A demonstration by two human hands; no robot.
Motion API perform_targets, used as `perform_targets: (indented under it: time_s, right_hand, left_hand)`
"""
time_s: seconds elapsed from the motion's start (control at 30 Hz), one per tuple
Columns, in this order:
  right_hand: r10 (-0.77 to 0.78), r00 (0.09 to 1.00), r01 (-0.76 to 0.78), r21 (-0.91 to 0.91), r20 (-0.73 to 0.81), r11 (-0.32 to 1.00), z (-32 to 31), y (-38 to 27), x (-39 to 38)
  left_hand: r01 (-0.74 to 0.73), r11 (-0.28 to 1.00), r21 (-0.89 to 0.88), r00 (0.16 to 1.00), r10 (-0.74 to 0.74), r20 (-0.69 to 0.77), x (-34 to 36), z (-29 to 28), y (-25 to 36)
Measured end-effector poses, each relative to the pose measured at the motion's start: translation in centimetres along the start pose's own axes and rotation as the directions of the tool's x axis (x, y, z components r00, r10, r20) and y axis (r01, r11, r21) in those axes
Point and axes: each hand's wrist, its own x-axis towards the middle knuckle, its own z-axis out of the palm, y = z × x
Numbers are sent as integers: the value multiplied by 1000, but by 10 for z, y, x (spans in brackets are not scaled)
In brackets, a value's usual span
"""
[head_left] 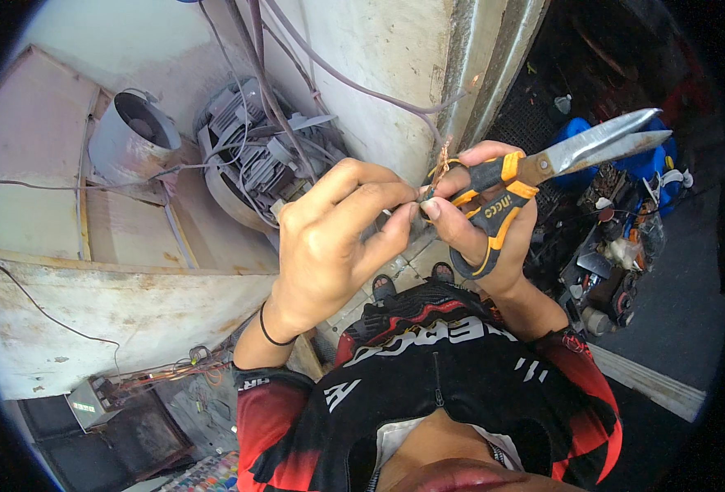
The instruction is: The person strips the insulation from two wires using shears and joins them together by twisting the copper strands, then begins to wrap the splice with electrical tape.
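My left hand (pixel 342 234) is closed, its thumb and fingertips pinching a thin dark wire. Bare copper strands (pixel 442 160) stick up from the wire's end, between my two hands. Around the handles of a pair of scissors (pixel 535 170) wraps my right hand (pixel 494 225). The scissors have black and yellow grips, and their metal blades point up and to the right, slightly apart. With thumb and finger, that same hand also touches the wire close to the left fingertips. The exact pinch point is partly hidden by the fingers.
Beyond my left hand sits a grey electric motor (pixel 268 156), with a grey round duct (pixel 135 135) beside it. Loose cables (pixel 354 86) hang across the pale wall. Tools and parts lie in a crowded tray (pixel 600 262) at right, near a blue container (pixel 574 131). A metal box (pixel 92 406) stands lower left.
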Motion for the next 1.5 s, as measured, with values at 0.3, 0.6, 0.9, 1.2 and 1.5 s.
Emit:
perform_targets:
  time_s: [0.3, 0.6, 0.9, 1.2, 1.5]
  right_hand:
    - [-73, 994, 77, -46, 85, 996, -6, 0, 6]
    - [-51, 996, 52, -15, 75, 999, -8, 11, 5]
    - [-123, 987, 120, 31, 103, 992, -10, 20, 5]
    - [-120, 990, 108, 149, 74, 983, -4, 26, 5]
    - [-80, 996, 75, 112, 40, 991, -3, 26, 3]
  left_hand:
    - [-35, 998, 50, 999, 34, 8, 4, 1, 4]
    - [16, 1000, -13, 1000, -17, -26, 2, 7, -1]
    - [19, 998, -53, 997, -23, -70, 0, 15, -1]
    - [73, 989, -128, 992, -85, -93, -4, 18, 1]
    - [39, 991, -128, 976, -65, -209, -9, 34, -6]
